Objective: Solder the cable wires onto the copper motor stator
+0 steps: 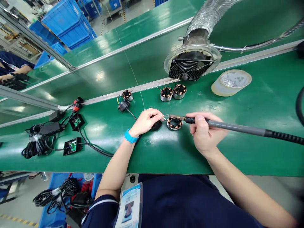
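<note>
My right hand is wrapped round the grey handle of a soldering iron, its tip pointing left above a ring-shaped motor stator with copper windings. Pinched between the thumb and forefinger of my left hand are thin wire ends, close to the iron's tip; whether tip and wire touch is too small to tell. A black part on a cable lies partly hidden under that hand. Down to the left hand from above runs a thin strand of wire.
Two more stators stand at the back, below a round fume extractor. A whitish tub is at the right. Another stator and a black connector lie left. Black cable bundles and open boxes occupy the far left.
</note>
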`<state>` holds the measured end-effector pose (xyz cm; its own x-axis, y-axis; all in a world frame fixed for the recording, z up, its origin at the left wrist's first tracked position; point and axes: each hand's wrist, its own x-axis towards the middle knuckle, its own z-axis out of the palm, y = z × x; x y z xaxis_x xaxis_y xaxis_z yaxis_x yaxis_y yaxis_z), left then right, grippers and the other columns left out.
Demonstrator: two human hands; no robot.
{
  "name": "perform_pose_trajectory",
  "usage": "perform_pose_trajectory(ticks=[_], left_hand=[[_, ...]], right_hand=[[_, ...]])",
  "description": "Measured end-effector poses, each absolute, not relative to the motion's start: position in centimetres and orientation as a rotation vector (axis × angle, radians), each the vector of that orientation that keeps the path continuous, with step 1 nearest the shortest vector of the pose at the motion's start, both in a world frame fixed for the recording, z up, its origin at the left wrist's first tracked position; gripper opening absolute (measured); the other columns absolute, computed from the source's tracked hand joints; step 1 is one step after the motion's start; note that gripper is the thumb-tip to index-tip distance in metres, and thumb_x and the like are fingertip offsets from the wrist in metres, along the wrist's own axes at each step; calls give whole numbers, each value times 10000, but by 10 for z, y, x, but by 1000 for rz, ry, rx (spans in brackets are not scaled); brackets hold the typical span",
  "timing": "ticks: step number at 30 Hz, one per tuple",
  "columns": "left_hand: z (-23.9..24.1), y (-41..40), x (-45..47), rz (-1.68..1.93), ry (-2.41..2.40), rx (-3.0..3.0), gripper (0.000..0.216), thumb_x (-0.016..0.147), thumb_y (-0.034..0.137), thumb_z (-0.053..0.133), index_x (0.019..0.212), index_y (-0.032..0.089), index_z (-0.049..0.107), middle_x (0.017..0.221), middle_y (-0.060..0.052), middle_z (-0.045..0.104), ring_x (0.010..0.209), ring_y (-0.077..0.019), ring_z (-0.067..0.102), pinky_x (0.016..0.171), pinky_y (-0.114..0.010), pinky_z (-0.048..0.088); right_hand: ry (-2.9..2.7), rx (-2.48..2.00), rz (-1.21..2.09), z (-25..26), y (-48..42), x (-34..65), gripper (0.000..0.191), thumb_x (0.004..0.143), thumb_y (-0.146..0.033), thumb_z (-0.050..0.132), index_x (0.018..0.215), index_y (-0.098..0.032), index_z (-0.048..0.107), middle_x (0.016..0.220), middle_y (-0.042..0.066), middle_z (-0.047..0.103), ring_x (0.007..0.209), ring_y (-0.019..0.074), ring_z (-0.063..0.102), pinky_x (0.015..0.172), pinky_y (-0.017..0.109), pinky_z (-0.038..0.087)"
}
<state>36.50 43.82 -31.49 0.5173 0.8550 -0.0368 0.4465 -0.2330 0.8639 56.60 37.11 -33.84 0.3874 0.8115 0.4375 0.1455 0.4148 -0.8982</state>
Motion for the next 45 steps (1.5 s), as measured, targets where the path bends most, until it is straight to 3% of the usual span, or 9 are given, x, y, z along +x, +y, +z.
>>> perform_pose_trajectory(ticks=[29, 45], left_hand=[[-312, 440, 371, 497, 1111, 1917, 322, 978, 362, 521, 778, 185, 701, 865, -36, 730, 860, -194, 585, 928, -345, 415], [-314, 439, 370, 518, 1120, 1906, 319, 985, 350, 532, 776, 188, 711, 852, -34, 724, 902, -203, 590, 872, -331, 423]], right_hand=[[-1148, -1152, 561, -340, 371, 564, 296, 1002, -433, 583, 865, -220, 738, 517, -18, 557, 331, 137, 486, 288, 263, 319], [-1106, -1141, 567, -340, 372, 564, 269, 1005, -416, 594, 873, -235, 742, 504, -18, 541, 331, 152, 477, 300, 286, 310]])
